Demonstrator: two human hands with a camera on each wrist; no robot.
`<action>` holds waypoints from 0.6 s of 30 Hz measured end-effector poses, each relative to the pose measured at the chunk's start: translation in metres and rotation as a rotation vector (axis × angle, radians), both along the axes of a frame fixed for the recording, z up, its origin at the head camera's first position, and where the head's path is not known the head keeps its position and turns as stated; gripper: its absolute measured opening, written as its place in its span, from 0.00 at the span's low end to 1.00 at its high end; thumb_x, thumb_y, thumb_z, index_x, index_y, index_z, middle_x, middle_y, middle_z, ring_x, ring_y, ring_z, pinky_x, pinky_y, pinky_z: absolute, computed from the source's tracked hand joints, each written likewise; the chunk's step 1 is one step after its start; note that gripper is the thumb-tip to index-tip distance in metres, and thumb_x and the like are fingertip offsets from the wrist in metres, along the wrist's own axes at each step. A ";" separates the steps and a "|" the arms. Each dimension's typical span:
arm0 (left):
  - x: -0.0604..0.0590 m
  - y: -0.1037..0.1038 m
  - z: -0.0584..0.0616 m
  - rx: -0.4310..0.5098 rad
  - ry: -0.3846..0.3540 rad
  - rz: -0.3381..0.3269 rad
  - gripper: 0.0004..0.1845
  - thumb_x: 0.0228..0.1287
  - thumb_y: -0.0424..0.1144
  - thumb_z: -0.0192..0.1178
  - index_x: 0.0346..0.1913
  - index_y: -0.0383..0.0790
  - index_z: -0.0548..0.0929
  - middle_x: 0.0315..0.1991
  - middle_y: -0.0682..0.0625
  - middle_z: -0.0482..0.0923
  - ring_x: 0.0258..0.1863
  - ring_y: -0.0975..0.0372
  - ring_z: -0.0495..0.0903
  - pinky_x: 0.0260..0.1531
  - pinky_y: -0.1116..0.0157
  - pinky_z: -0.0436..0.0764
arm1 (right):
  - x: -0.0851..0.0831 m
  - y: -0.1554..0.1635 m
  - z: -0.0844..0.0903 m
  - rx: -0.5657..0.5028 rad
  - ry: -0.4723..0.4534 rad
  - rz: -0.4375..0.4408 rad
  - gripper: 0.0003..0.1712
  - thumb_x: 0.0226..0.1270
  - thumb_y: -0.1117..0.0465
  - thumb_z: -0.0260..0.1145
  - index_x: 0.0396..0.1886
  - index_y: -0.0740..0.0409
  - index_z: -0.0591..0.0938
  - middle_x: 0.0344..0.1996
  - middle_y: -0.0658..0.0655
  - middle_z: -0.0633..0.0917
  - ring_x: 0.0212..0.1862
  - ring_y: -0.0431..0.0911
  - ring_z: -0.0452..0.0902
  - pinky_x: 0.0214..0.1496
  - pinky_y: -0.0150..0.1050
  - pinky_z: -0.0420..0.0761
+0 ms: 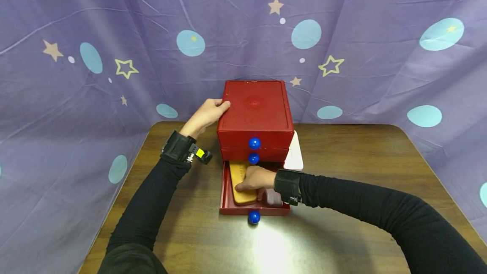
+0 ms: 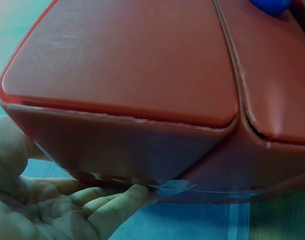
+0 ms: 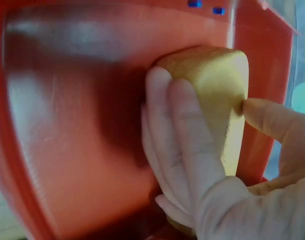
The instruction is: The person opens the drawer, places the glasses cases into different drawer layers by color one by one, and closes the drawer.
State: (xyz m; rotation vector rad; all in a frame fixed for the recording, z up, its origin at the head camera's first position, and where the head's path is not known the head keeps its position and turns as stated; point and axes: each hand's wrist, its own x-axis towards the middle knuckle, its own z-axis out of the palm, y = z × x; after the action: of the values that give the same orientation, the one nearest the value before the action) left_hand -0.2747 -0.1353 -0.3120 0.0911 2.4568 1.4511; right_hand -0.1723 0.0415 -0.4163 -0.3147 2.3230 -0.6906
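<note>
A red drawer unit (image 1: pixel 255 107) with blue round knobs stands on the table, its lowest drawer (image 1: pixel 254 211) pulled out toward me. Inside that drawer a long yellow block-like object (image 1: pixel 239 181) with rounded corners lies along the left side. My right hand (image 1: pixel 255 179) reaches in and grips it, thumb on one side and fingers on the other, as the right wrist view shows. My left hand (image 1: pixel 205 115) holds the unit's far left part, with the thumb over the top edge. In the left wrist view its fingers (image 2: pixel 120 205) touch the red casing.
A white flat thing (image 1: pixel 294 153) shows partly behind the unit's right side. The wooden table (image 1: pixel 350 151) spreads to both sides and in front. A purple curtain (image 1: pixel 243 62) with stars and dots hangs behind it.
</note>
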 end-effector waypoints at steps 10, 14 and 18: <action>0.000 0.001 0.000 0.006 -0.016 0.016 0.28 0.80 0.46 0.48 0.76 0.36 0.68 0.56 0.41 0.80 0.50 0.59 0.78 0.62 0.60 0.75 | 0.008 -0.004 -0.001 -0.204 -0.046 -0.068 0.16 0.62 0.64 0.70 0.20 0.54 0.72 0.17 0.52 0.77 0.22 0.53 0.86 0.26 0.42 0.88; 0.000 0.002 0.000 0.005 -0.024 0.021 0.28 0.80 0.47 0.48 0.76 0.37 0.67 0.56 0.39 0.80 0.49 0.57 0.79 0.60 0.60 0.77 | 0.011 -0.006 -0.001 -0.238 -0.071 -0.102 0.15 0.62 0.66 0.69 0.20 0.55 0.73 0.18 0.53 0.78 0.23 0.54 0.87 0.29 0.43 0.89; 0.000 0.002 0.001 -0.007 -0.025 0.023 0.29 0.80 0.47 0.48 0.76 0.36 0.66 0.60 0.38 0.79 0.52 0.56 0.79 0.61 0.60 0.77 | 0.012 -0.007 -0.001 -0.256 -0.092 -0.122 0.14 0.61 0.68 0.69 0.21 0.55 0.74 0.19 0.54 0.79 0.24 0.54 0.87 0.29 0.44 0.89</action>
State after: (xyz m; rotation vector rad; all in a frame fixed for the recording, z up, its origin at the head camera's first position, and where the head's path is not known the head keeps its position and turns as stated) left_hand -0.2747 -0.1334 -0.3115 0.0434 2.4509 1.4442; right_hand -0.1600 0.0344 -0.4171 -0.2510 2.1812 -1.0451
